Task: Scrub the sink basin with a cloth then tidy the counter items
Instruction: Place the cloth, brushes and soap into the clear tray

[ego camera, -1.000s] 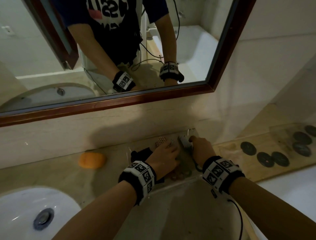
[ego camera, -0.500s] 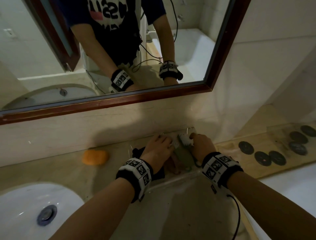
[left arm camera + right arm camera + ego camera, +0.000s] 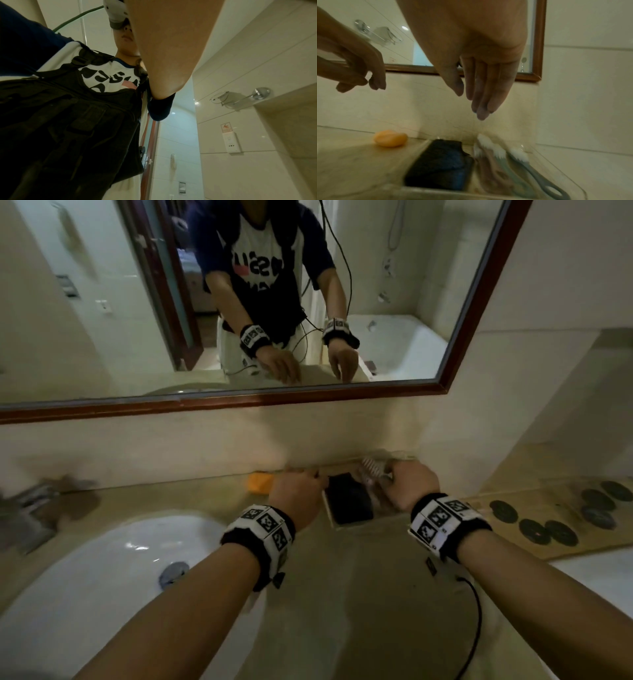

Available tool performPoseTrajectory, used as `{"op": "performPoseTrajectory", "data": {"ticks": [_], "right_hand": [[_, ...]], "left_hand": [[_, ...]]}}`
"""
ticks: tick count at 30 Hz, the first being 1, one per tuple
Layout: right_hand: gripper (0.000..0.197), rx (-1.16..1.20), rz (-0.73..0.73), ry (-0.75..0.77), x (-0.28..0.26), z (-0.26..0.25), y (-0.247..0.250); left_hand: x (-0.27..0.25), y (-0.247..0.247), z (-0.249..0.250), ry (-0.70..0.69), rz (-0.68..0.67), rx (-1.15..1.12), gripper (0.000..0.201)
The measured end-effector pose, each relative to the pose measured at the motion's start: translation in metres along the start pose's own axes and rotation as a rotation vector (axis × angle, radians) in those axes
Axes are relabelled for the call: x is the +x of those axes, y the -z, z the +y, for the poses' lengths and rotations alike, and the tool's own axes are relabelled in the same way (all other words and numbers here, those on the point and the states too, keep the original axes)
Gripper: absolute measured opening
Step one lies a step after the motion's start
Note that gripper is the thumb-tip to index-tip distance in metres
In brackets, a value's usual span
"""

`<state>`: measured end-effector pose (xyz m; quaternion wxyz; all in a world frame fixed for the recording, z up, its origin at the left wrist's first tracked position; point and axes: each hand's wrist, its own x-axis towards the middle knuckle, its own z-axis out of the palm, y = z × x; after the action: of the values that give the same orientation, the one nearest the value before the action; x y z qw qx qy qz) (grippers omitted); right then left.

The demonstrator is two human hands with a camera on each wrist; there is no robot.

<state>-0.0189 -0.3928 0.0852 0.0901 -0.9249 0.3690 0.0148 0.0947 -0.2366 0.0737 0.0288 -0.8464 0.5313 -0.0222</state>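
Observation:
A white sink basin with its drain lies at the lower left. On the counter by the wall stands a clear tray holding a folded dark blue cloth and white-bristled brushes. An orange soap bar lies left of the tray. My left hand hovers over the tray's left edge with loosely curled fingers, holding nothing. My right hand hangs above the brushes with straight fingers, holding nothing.
A blurred faucet stands at the far left. A wood-framed mirror hangs above the counter. To the right, several black discs lie on a wooden board. A black cable runs from my right wrist. The left wrist view shows only my torso.
Both hands have lifted off the tray's contents, so the cloth and brushes now show. The head view has shifted to take in more of the sink.

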Motion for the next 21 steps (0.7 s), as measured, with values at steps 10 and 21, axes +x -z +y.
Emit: {"op": "performPoseTrajectory", "data": {"ticks": [10,21], "right_hand": [[0.037,-0.012,-0.023,0.23,-0.099,-0.173,-0.013],[0.044,-0.073,-0.028,0.553,-0.128,-0.329,-0.028]], "left_hand": [[-0.179,0.017,-0.112,0.22,0.031,-0.061,0.032],[-0.278,0.02,-0.215,0.611,-0.015,-0.16,0.028]]}}
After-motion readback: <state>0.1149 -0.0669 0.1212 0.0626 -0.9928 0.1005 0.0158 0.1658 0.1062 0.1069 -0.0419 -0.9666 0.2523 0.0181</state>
